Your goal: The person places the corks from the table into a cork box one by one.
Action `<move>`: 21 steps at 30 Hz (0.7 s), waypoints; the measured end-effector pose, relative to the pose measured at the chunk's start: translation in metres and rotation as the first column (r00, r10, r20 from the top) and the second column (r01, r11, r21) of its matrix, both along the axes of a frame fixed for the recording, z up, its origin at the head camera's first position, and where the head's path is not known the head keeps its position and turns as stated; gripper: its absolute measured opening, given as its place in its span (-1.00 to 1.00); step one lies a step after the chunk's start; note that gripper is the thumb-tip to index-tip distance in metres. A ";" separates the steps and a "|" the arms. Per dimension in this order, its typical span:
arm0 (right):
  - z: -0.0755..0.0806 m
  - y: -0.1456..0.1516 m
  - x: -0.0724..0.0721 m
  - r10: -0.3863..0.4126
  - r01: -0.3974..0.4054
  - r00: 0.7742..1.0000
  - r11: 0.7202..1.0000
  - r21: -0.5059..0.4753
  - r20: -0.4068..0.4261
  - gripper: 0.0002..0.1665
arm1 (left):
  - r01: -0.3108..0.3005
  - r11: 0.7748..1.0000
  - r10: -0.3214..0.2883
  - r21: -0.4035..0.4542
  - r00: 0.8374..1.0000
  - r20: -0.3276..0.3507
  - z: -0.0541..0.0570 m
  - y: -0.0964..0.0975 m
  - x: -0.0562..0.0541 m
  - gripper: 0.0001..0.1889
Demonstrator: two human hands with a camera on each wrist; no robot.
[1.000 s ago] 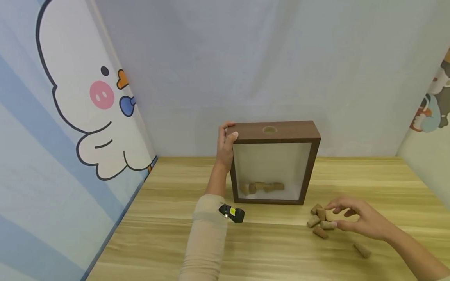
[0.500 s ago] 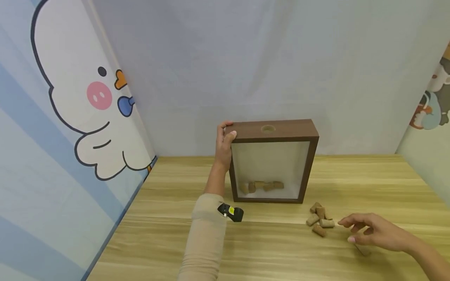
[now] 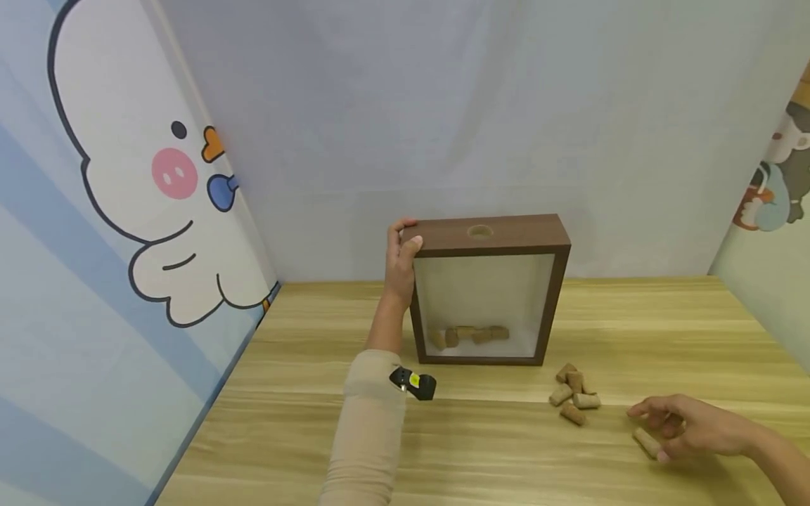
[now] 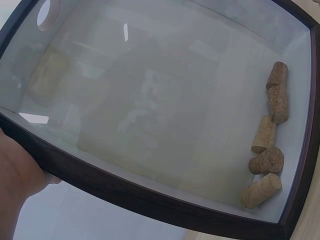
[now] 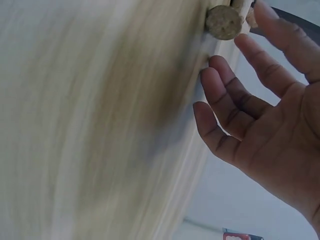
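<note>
A brown wooden shadow box (image 3: 496, 234) with a clear front and a round hole in its top stands upright on the table. My left hand (image 3: 401, 263) grips its upper left corner, thumb in front and fingers around the back. Behind the pane, several corks (image 4: 277, 102) lie along the box's bottom. To the right, my right hand (image 3: 699, 429) hovers low beside a single cork (image 3: 647, 443), thumb tip close to its near end and fingers loosely bent. In the right wrist view that cork's round end shows just past the spread fingertips (image 5: 245, 42).
A loose pile of several corks (image 3: 574, 381) lies on the wood-grain table (image 3: 481, 450), between the box's lower right corner and my right hand. A plain pale wall (image 3: 392, 126) rises behind, with a cartoon-printed panel (image 3: 114, 133) on the left.
My right hand has moved right and toward me, from the cork pile to the single cork. The left hand keeps its hold, and the corks stay where they were.
</note>
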State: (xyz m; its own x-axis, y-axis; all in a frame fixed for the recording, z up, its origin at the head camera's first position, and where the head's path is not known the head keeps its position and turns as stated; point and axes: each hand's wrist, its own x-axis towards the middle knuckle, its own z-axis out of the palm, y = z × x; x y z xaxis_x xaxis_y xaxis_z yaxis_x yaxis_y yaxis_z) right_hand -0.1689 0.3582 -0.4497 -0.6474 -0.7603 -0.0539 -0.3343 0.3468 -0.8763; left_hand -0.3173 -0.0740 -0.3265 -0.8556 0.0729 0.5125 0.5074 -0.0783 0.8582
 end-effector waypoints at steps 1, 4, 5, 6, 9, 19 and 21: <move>-0.001 0.001 -0.001 0.005 -0.005 1.000 1.000 -0.007 0.009 -0.49 | -0.002 1.000 0.002 -0.003 1.000 0.003 0.003 0.000 0.004 -0.47; -0.005 0.002 -0.003 0.040 -0.039 0.999 0.998 -0.052 0.024 -0.53 | -0.003 1.000 0.003 -0.012 1.000 0.002 0.012 0.000 0.014 -0.47; -0.006 0.002 -0.003 0.059 -0.057 0.998 0.996 -0.067 0.024 -0.55 | -0.004 1.000 0.004 -0.011 1.000 -0.001 0.015 0.000 0.018 -0.47; -0.007 0.002 -0.004 0.074 -0.071 0.997 0.994 -0.079 0.026 -0.56 | -0.004 1.000 0.004 -0.009 1.000 -0.005 0.018 0.000 0.021 -0.47; -0.009 0.000 -0.006 0.094 -0.093 0.996 0.991 -0.092 0.002 -0.57 | 0.003 1.000 -0.004 -0.004 1.000 -0.019 0.022 0.001 0.023 -0.47; -0.003 -0.005 -0.005 0.115 -0.106 0.991 0.985 -0.134 0.064 -0.55 | 0.010 1.000 -0.009 0.012 1.000 -0.014 0.019 0.001 0.022 -0.47; -0.001 -0.008 -0.004 0.091 -0.086 0.995 0.991 -0.105 0.041 -0.52 | 0.015 1.000 -0.014 0.018 1.000 -0.018 0.018 0.002 0.022 -0.46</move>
